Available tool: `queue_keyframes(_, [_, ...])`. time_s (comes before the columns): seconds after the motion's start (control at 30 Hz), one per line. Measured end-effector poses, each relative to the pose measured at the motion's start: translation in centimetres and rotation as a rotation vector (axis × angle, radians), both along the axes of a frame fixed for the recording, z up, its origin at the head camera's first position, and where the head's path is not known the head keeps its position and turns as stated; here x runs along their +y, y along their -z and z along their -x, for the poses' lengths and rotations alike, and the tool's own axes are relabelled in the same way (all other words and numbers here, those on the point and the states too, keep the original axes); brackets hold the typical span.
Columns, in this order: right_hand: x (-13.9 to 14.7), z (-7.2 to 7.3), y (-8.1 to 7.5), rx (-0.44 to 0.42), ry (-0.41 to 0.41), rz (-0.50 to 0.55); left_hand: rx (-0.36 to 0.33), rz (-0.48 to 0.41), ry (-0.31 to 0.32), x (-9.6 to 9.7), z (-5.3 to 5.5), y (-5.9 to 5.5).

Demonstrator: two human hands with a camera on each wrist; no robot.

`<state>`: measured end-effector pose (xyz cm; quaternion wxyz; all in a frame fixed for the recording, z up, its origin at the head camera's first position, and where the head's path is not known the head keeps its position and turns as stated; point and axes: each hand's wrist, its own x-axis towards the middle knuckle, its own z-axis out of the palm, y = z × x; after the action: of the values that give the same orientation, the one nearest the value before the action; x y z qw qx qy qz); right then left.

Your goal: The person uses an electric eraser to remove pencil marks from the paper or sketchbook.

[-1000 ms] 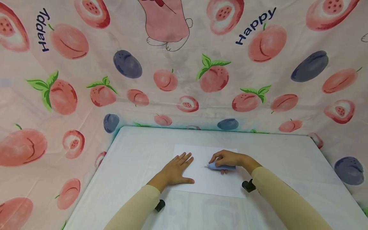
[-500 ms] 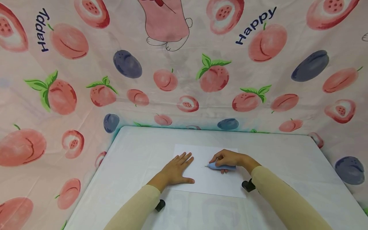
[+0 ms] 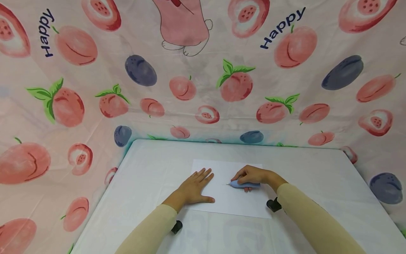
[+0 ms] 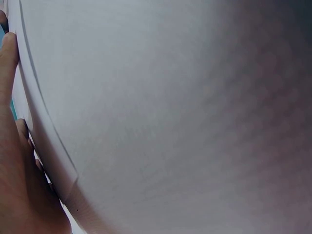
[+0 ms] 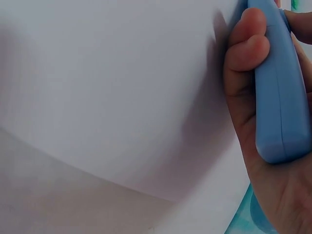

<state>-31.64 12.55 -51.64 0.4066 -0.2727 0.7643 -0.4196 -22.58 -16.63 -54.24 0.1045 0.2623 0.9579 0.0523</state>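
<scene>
A white sheet of paper (image 3: pixel 219 206) lies flat on the table. My left hand (image 3: pixel 194 187) rests on its left part, fingers spread and thumb pointing right. In the left wrist view, part of the left hand (image 4: pixel 24 180) shows along the left edge, beside the paper. My right hand (image 3: pixel 252 175) grips a thick blue pen-shaped tool (image 3: pixel 244 183) with a narrow pale tip. The tip points left, at or just above the middle of the paper; contact cannot be told. The right wrist view shows the tool's rounded blue body (image 5: pixel 280 97) with fingers wrapped around it.
A white-covered table (image 3: pixel 152 158) surrounds the paper. Behind and beside it hangs a fruit-patterned cloth (image 3: pixel 203 88). A small black wrist device sits under the left forearm (image 3: pixel 176 227), another under the right (image 3: pixel 274 204).
The tool's tip and the right hand have shifted only very slightly over the paper. My left hand has stayed in place.
</scene>
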Motion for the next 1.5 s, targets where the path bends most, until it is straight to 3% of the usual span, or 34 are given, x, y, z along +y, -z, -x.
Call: queue_keyframes(1.5, [0.27,0.09,0.52,-0.002,0.011,0.002,0.002,0.027,0.000,0.00,0.19,0.10])
